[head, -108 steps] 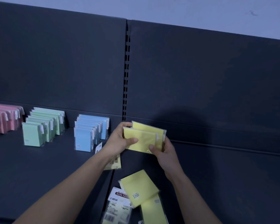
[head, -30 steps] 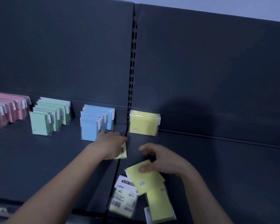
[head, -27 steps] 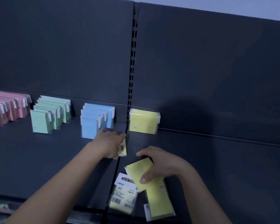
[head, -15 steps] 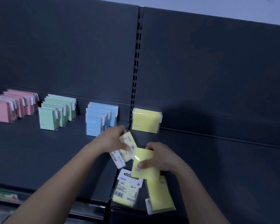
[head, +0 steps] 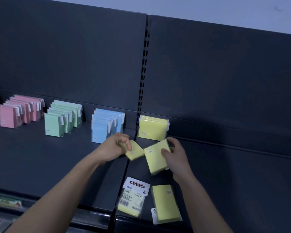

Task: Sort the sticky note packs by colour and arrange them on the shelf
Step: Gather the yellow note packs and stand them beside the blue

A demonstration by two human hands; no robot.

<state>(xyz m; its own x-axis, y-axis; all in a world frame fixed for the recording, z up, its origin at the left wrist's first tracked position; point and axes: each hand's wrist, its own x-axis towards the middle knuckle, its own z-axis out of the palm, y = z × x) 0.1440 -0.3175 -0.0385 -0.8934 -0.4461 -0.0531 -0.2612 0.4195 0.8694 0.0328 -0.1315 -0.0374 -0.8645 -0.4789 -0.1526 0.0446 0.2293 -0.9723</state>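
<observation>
My left hand grips a small yellow sticky note pack above the shelf seam. My right hand holds a second yellow pack, tilted, thumb on its face. Just behind them, yellow packs stand upright against the back panel. Two more yellow packs lie flat near the front edge: one label side up, one plain. Rows of pink, green and blue packs stand to the left.
The dark shelf stretches right of my hands, backed by a dark panel with a slotted upright. A lower shelf edge with labels shows at bottom left.
Both hands left the standing yellow packs, dropped to the loose ones, and each picked one up. They have now risen toward the standing yellow packs, the packs turned face up.
</observation>
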